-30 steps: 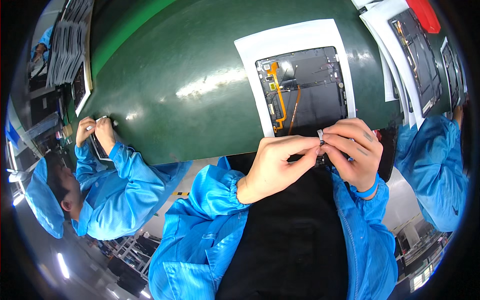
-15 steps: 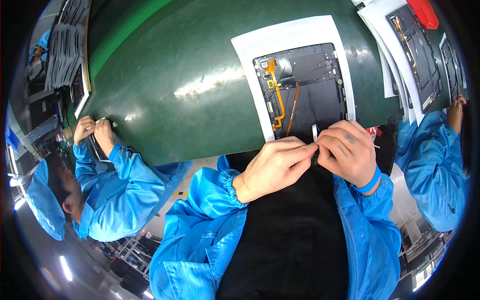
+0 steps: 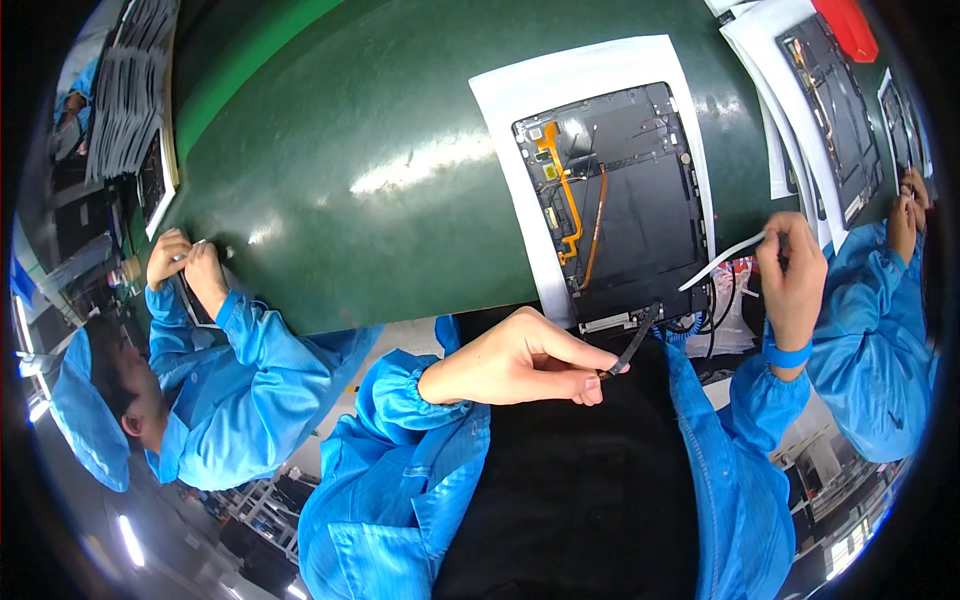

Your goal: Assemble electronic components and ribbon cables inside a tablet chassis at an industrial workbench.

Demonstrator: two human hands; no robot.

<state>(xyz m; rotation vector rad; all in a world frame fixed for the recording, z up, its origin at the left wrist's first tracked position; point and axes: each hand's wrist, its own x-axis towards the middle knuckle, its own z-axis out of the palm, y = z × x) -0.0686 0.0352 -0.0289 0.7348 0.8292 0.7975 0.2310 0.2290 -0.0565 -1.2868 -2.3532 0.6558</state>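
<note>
The person's left hand (image 3: pixel 520 358) pinches the lower end of a thin black flexible strip (image 3: pixel 632 343) between thumb and fingertips; the strip's upper end meets the bottom edge of the opened black tablet back with orange ribbon cables (image 3: pixel 615 200). That tablet lies on a white paper sheet (image 3: pixel 510 120) on the dark green desk (image 3: pixel 350 150), just above the left hand.

The right hand (image 3: pixel 795 270) is raised off to the right, well apart from the left, its fingers closed around one end of a narrow white peel-off strip (image 3: pixel 720 262) that trails leftward toward the tablet's lower right corner. A blue wristband sits on that wrist.

A second earlier both hands were pressed close together at the tablet's bottom edge, fingertips nearly touching over one small white piece. Half a second ago they were still joined there. Now they have drawn apart: the right hand has swung out to the right with the white strip, while the left has dropped slightly below the desk edge with the black strip.

At the left, a co-worker in a blue smock (image 3: pixel 250 390) keeps both hands at the desk's edge, much as before. A second opened dark tablet on white paper (image 3: pixel 830 110) lies further right.
</note>
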